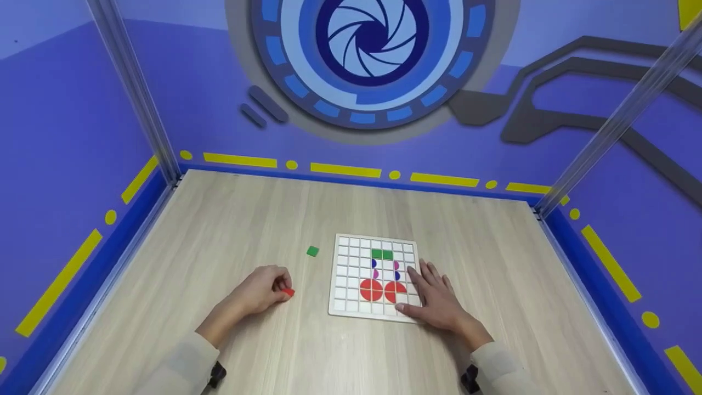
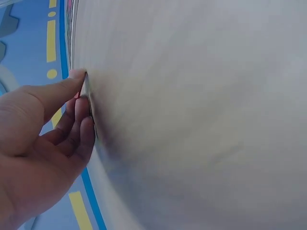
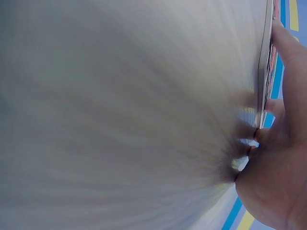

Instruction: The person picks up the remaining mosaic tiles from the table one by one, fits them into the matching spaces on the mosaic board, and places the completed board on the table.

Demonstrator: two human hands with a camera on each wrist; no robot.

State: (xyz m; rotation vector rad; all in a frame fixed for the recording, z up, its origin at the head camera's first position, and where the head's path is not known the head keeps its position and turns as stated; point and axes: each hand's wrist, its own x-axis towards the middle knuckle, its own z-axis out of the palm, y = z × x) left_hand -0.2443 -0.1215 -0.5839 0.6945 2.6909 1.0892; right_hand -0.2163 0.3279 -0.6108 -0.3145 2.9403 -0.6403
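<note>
A white grid board with a pale wooden rim lies on the table. My left hand is to its left, near the tabletop, pinching a small red piece between thumb and fingers. In the left wrist view only a thin red edge of it shows. My right hand rests over the board's right edge with fingers spread, thumb and a fingertip on the grid. Set in the grid are green squares, blue and pink half-rounds, a full red circle and a three-quarter red circle.
A loose green square tile lies on the wooden table left of the board's upper part. Blue-purple panels with yellow markings enclose the back and sides, with metal posts at the corners.
</note>
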